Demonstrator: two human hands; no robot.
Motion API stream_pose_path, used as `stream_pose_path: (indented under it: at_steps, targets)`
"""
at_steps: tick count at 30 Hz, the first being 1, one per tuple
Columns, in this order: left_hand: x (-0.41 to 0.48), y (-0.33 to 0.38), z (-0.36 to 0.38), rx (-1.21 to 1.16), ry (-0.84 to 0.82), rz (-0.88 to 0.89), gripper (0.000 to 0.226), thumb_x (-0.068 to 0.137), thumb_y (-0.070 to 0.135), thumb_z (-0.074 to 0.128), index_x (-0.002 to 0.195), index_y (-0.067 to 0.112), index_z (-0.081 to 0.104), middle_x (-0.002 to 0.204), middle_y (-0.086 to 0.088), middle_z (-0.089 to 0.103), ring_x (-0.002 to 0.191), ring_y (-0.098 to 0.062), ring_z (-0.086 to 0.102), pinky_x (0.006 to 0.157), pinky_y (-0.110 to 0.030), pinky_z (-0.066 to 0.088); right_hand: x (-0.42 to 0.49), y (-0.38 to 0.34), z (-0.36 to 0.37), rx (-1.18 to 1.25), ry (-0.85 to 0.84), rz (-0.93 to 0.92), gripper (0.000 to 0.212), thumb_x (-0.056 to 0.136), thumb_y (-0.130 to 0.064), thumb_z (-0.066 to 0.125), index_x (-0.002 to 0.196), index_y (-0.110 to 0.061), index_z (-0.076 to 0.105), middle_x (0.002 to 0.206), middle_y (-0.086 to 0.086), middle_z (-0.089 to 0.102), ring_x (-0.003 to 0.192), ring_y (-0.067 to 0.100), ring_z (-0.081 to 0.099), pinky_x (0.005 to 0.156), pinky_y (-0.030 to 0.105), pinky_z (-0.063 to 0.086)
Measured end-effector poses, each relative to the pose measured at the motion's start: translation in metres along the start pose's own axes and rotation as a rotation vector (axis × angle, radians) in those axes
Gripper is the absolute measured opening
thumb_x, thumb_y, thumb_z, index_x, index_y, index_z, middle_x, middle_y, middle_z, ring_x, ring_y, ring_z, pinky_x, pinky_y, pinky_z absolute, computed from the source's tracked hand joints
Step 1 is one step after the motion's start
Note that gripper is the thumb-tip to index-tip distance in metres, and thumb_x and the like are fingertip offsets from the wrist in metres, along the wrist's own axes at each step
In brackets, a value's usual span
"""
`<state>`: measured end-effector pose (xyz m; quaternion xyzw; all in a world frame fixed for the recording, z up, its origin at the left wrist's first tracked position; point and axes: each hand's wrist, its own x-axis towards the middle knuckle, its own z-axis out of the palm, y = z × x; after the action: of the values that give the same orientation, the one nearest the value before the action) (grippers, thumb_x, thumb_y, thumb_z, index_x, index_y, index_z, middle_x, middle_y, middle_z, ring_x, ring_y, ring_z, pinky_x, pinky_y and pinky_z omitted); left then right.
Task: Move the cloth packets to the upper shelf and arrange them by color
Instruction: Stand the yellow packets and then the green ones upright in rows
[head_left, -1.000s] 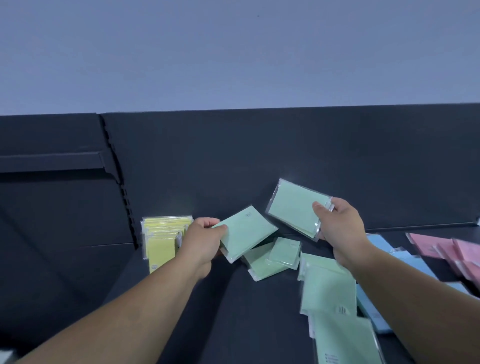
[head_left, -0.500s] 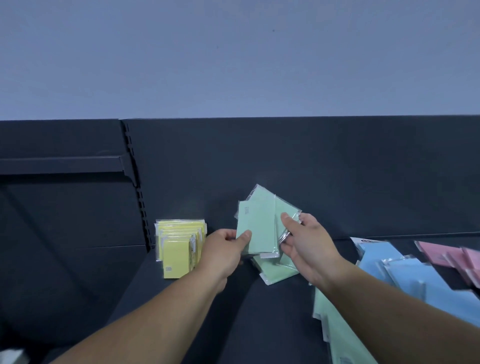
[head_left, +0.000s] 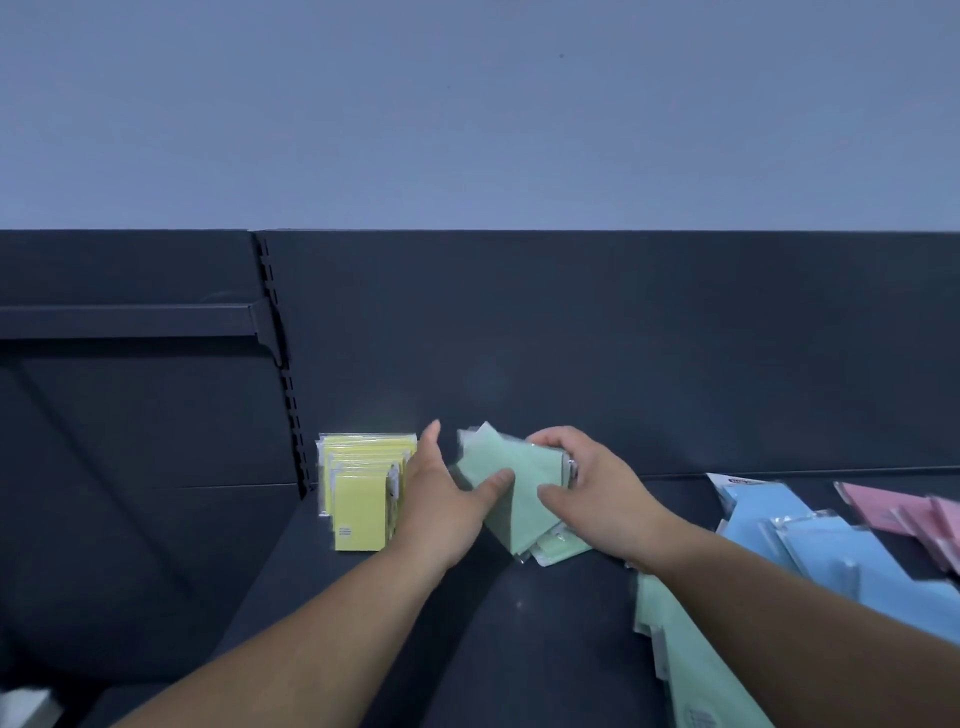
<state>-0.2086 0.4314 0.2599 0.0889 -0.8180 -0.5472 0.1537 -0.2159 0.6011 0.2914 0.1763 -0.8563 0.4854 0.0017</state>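
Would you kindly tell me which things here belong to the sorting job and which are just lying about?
Job: green packets held by left hand and right hand; yellow stack; loose green packets; blue packets; pink packets.
Lying about: white object, bottom left; side shelf on the left.

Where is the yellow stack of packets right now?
In the head view the yellow stack sits left of centre on the shelf, between the slotted upright and the left hand holding green packets.
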Motion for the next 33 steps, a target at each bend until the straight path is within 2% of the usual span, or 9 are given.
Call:
stream_pose_path:
  at_steps: [2,5,8,11,16,19,22,26,33]
  targets:
    - [-0.001,0.002,-0.001,-0.055,-0.031,0.032,0.093,0.072,0.059,0.071,0.147,0.036,0.022,0.134,0.016,0.04,0.115,0.005,0.04,0.096,-0.024,0.038,-0.001,0.002,0.002,-0.043,-0.069,-0.011,0.04,0.085,-0.01,0.055,0.108,-0.043,0.055,0.095,-0.009,0.067,0.067,0.014,0.065,0.061,0.03,0.057]
    - [-0.003,0.0,-0.001,-0.024,-0.023,-0.015,0.065,0.081,0.059,0.061,0.137,0.035,0.038,0.098,0.03,0.04,0.083,0.032,0.027,0.068,-0.012,0.031,-0.001,0.006,0.005,-0.081,-0.126,-0.033,0.039,0.086,-0.014,0.057,0.111,-0.044,0.052,0.09,-0.007,0.066,0.058,0.008,0.054,0.059,0.026,0.051]
    - [-0.004,-0.007,-0.003,-0.032,-0.007,-0.082,0.049,0.091,0.042,0.052,0.137,0.032,0.039,0.094,0.032,0.032,0.092,0.005,0.044,0.078,-0.023,0.037,-0.001,0.012,0.006,-0.196,-0.149,-0.059,0.036,0.081,-0.023,0.068,0.106,-0.043,0.051,0.095,-0.014,0.065,0.071,0.003,0.06,0.063,0.015,0.049]
    - [-0.006,-0.012,-0.003,-0.066,-0.035,-0.124,0.047,0.093,0.043,0.048,0.137,0.031,0.039,0.11,0.017,0.045,0.106,-0.013,0.048,0.092,-0.033,0.043,0.001,0.018,0.006,-0.278,-0.152,-0.042,0.037,0.076,-0.029,0.074,0.103,-0.04,0.052,0.093,-0.012,0.066,0.077,0.002,0.062,0.069,0.019,0.051]
    - [-0.006,-0.015,-0.003,-0.105,-0.059,-0.09,0.054,0.087,0.054,0.058,0.132,0.032,0.037,0.106,0.018,0.049,0.102,-0.009,0.052,0.085,-0.026,0.045,0.007,0.024,0.008,-0.249,-0.078,-0.021,0.032,0.08,-0.03,0.072,0.1,-0.039,0.049,0.083,-0.008,0.066,0.065,0.004,0.06,0.059,0.018,0.049]
    - [-0.009,-0.021,-0.004,-0.006,-0.136,-0.033,0.053,0.079,0.039,0.074,0.118,0.027,0.04,0.101,0.014,0.055,0.09,-0.002,0.055,0.067,-0.016,0.043,0.011,0.027,0.006,-0.325,-0.169,-0.001,0.021,0.085,-0.036,0.067,0.095,-0.037,0.049,0.083,-0.008,0.065,0.068,0.002,0.059,0.059,0.017,0.047]
    - [-0.005,-0.02,-0.007,0.118,-0.103,0.001,0.043,0.078,0.033,0.076,0.107,0.027,0.045,0.096,0.009,0.057,0.085,-0.004,0.056,0.065,-0.02,0.044,0.021,0.025,-0.001,-0.378,-0.177,-0.003,0.018,0.084,-0.038,0.068,0.092,-0.033,0.053,0.085,-0.008,0.065,0.075,0.006,0.064,0.066,0.025,0.053]
    - [0.014,-0.009,-0.009,0.205,0.049,0.118,0.026,0.083,0.036,0.069,0.102,0.028,0.053,0.099,0.007,0.054,0.095,-0.017,0.052,0.081,-0.03,0.045,0.041,0.018,-0.008,-0.336,0.053,-0.043,0.023,0.082,-0.031,0.074,0.09,-0.03,0.053,0.08,-0.002,0.065,0.066,0.013,0.061,0.051,0.022,0.05]
    - [0.038,-0.012,0.014,0.127,0.128,-0.041,0.025,0.087,0.039,0.063,0.107,0.038,0.047,0.1,0.011,0.057,0.103,-0.015,0.046,0.101,-0.033,0.037,0.069,0.032,0.005,-0.173,0.132,0.059,0.027,0.082,-0.023,0.074,0.099,-0.022,0.053,0.092,0.011,0.067,0.072,0.023,0.062,0.068,0.039,0.055]
